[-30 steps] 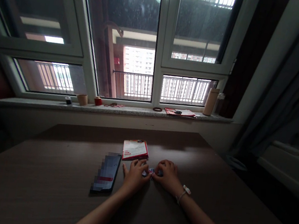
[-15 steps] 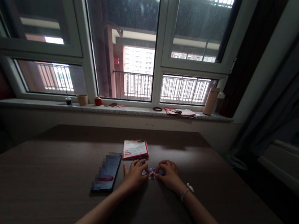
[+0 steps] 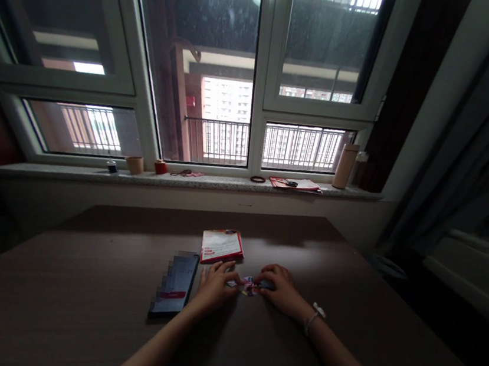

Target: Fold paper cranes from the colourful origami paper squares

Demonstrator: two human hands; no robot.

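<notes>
Left hand [image 3: 215, 281] and right hand [image 3: 281, 289] both narrow, pinching opposite sides of a small patterned scrap [image 3: 250, 287] between them on the table [image 3: 81, 282]. Judged mid-job: both sides gripped, middle exposed, release not done; too small to tell folds. Phone [image 3: 176, 284] left of left hand, card stack [image 3: 222, 245] beyond it.

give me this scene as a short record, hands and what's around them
left hand: fingertips at the left side of a small multicoloured piece; grip unclear
right hand: fingertips at the piece's right side; grip unclear; bracelet on the wrist
surface: brown table
phone: lying left of the left hand
red-edged papers: beyond the left hand
window sill: tan cup at left, tan flask at right, among other items
</notes>
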